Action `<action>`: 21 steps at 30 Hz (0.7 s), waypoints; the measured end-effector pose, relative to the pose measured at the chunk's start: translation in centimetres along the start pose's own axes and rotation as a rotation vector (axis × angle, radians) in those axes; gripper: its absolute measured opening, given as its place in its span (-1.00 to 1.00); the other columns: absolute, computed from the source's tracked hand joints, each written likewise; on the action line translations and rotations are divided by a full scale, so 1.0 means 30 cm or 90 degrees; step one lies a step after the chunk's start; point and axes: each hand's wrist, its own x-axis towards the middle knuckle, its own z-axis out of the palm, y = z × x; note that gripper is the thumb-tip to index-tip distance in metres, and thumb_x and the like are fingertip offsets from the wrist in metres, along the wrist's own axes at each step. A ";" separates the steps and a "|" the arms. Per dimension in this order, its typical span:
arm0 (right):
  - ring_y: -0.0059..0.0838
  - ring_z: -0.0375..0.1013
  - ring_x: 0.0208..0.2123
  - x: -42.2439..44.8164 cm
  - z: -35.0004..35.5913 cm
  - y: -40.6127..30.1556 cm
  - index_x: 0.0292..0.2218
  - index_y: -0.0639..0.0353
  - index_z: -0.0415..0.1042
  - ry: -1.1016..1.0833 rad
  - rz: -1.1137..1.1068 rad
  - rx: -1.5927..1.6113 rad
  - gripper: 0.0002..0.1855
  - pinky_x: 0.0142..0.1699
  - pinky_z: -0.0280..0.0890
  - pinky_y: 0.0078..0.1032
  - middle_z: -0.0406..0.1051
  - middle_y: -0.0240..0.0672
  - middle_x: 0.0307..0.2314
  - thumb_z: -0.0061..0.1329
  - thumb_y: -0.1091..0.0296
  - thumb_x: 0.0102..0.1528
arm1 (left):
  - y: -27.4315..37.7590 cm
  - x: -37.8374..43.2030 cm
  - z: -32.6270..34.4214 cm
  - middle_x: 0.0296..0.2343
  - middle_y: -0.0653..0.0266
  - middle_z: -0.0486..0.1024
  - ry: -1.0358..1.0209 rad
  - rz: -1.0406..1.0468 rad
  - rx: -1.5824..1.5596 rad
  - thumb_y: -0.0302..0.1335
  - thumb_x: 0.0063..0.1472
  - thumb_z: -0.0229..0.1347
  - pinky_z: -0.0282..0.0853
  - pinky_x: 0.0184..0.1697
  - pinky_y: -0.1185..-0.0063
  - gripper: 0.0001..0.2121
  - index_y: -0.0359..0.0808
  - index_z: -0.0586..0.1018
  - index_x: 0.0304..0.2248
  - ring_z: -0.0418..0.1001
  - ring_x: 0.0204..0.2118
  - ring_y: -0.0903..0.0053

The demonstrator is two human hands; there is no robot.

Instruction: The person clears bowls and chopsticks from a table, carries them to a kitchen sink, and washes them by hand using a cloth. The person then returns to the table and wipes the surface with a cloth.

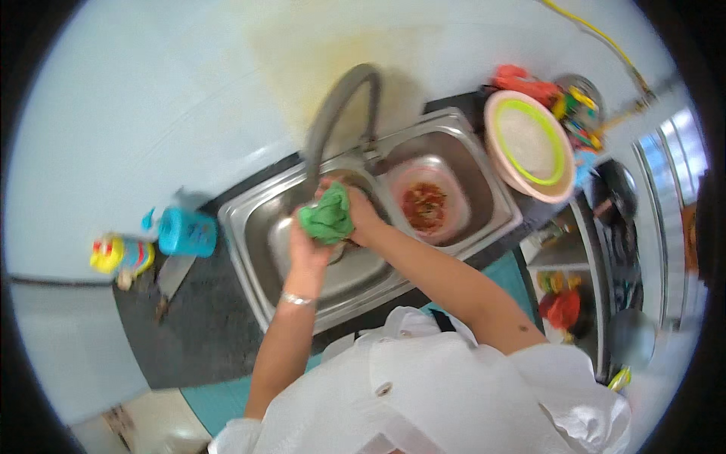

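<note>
A crumpled green cloth (326,217) is bunched between both hands over the left basin (354,278) of a steel double sink. My left hand (308,248) grips it from the left and below, with a silvery band on that wrist. On its other side my right hand (361,211) holds the cloth, fingers partly hidden behind it. The grey gooseneck faucet (332,113) arches over, its outlet end close to my fingers. Whether water is running I cannot tell. In the right basin (462,156) sits a pinkish tub (459,198) holding reddish-brown matter (425,207), too blurred to identify.
On the dark counter (193,335) at left lie a cleaver-like knife (174,275), a blue pump bottle (187,231) and a yellow bottle (122,253). Stacked pale basins with a lime-green rim (530,142) stand right of the sink. Open shelves (561,258) hold items farther right.
</note>
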 end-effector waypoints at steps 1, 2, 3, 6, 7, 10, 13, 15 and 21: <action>-0.37 0.20 -0.08 -0.022 0.048 -0.022 -0.16 0.03 0.34 -0.027 -0.079 -0.025 -0.52 -0.02 0.09 -0.39 0.22 -0.33 -0.12 -0.04 -0.02 -0.09 | -0.009 -0.004 0.002 -0.18 0.26 0.33 0.032 0.015 0.026 -0.22 0.15 -0.21 0.17 -0.02 0.40 -0.66 -0.23 0.34 -0.16 0.28 -0.10 0.37; -0.35 0.16 -0.04 -0.042 0.084 -0.038 -0.14 0.00 0.32 -0.051 -0.161 -0.046 -0.50 0.00 0.06 -0.37 0.18 -0.33 -0.07 -0.02 -0.02 -0.10 | -0.027 -0.014 -0.001 -0.16 0.27 0.32 0.063 0.027 0.051 -0.22 0.14 -0.20 0.18 -0.02 0.40 -0.65 -0.20 0.33 -0.13 0.28 -0.09 0.38; -0.30 0.17 -0.06 -0.065 0.103 -0.056 -0.17 0.00 0.34 -0.036 -0.287 -0.202 -0.52 0.00 0.05 -0.32 0.20 -0.32 -0.10 0.00 0.00 -0.12 | -0.046 -0.030 -0.006 -0.16 0.25 0.32 0.017 0.041 0.042 -0.19 0.14 -0.18 0.20 -0.04 0.40 -0.64 -0.20 0.33 -0.13 0.28 -0.10 0.38; -0.19 0.20 -0.09 -0.137 0.180 -0.103 -0.26 0.01 0.38 -0.059 -0.636 -0.541 -0.58 0.02 0.02 -0.20 0.28 -0.27 -0.20 0.04 0.10 -0.19 | -0.032 -0.069 -0.026 -0.17 0.28 0.33 -0.115 0.080 0.102 -0.12 0.11 -0.15 0.21 -0.04 0.43 -0.60 -0.17 0.34 -0.13 0.29 -0.11 0.41; -0.16 0.21 -0.10 -0.145 0.188 -0.104 -0.29 0.00 0.39 -0.091 -0.711 -0.584 -0.61 0.02 0.01 -0.19 0.30 -0.26 -0.22 0.05 0.15 -0.22 | -0.037 -0.073 -0.035 -0.18 0.29 0.33 -0.150 0.079 0.106 -0.10 0.10 -0.14 0.21 -0.04 0.44 -0.59 -0.16 0.34 -0.13 0.29 -0.11 0.42; -0.20 0.26 -0.16 -0.107 0.163 -0.108 -0.41 0.06 0.39 -0.156 -0.756 -0.602 -0.73 -0.02 0.06 -0.18 0.33 -0.25 -0.31 0.00 0.25 -0.25 | -0.051 -0.035 -0.022 -0.18 0.24 0.34 -0.240 0.080 -0.055 -0.04 0.09 -0.13 0.22 -0.05 0.43 -0.54 -0.20 0.35 -0.13 0.29 -0.12 0.42; -0.23 0.30 -0.25 -0.067 0.159 -0.134 -0.45 0.10 0.36 -0.137 -0.808 -0.621 -0.78 -0.09 0.13 -0.22 0.33 -0.27 -0.38 -0.01 0.29 -0.24 | 0.011 -0.073 0.031 -0.17 0.23 0.33 -0.291 0.055 -0.241 0.07 0.06 -0.14 0.21 -0.05 0.42 -0.44 -0.23 0.34 -0.14 0.29 -0.12 0.42; -0.24 0.29 -0.28 -0.078 0.179 -0.125 -0.46 0.11 0.36 -0.122 -0.813 -0.616 -0.81 -0.16 0.16 -0.28 0.33 -0.27 -0.37 -0.03 0.30 -0.21 | 0.029 -0.084 0.016 -0.20 0.25 0.36 -0.256 0.044 -0.237 0.08 0.06 -0.16 0.23 -0.09 0.42 -0.44 -0.25 0.36 -0.16 0.31 -0.15 0.42; -0.15 0.27 -0.41 -0.030 0.123 -0.068 -0.54 0.21 0.32 -0.151 -0.622 -0.761 -0.88 -0.34 0.15 -0.36 0.30 -0.18 -0.53 -0.12 0.35 -0.14 | -0.086 -0.008 -0.001 -0.41 0.28 0.40 0.080 0.102 -0.154 -0.20 0.08 -0.07 0.28 -0.33 0.49 -0.76 -0.18 0.42 -0.37 0.34 -0.31 0.45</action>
